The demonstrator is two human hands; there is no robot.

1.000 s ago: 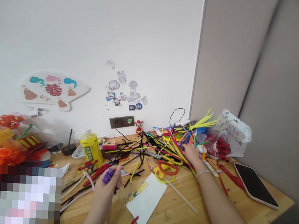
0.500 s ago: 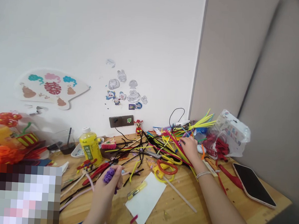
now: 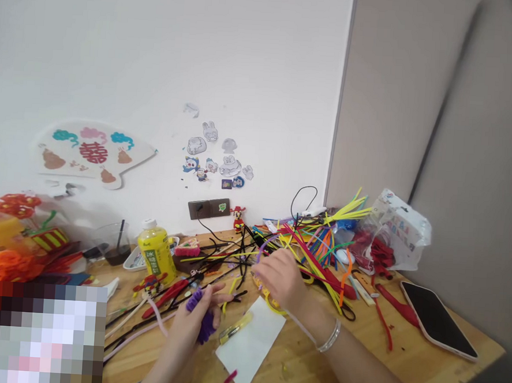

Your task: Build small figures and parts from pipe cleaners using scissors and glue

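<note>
Here we go, right at the front: the left hand [image 3: 192, 327] is clamped around a fuzzy purple pipe-cleaner bundle [image 3: 201, 316], fingers wrapped tight and the coil poking out on both sides, just above the wooden table [image 3: 298, 356]. Over to the right hand [image 3: 280, 279], hovering above the table with its fingers bunched together! A thin purple pipe cleaner [image 3: 268, 241] arcs up from the fingertips, but whether it's actually gripped, you can't tell from here. A silver bangle [image 3: 329, 336] sits on that wrist.

Between the hands lies a white card [image 3: 250, 344], with a yellow utility knife [image 3: 234, 328] on its edge. Just under the right hand, yellow-handled scissors [image 3: 271, 299] peek out, and red pliers [image 3: 165, 298] lie left of the action.

Further on, a big heap of colourful pipe cleaners [image 3: 317, 253] spreads beside a phone [image 3: 436, 321] and a plastic bag [image 3: 403, 229]. At the back, a yellow bottle [image 3: 156, 255] stands by the wall socket [image 3: 208, 209], below stickers [image 3: 217, 160] and a paper fan [image 3: 93, 152].
</note>
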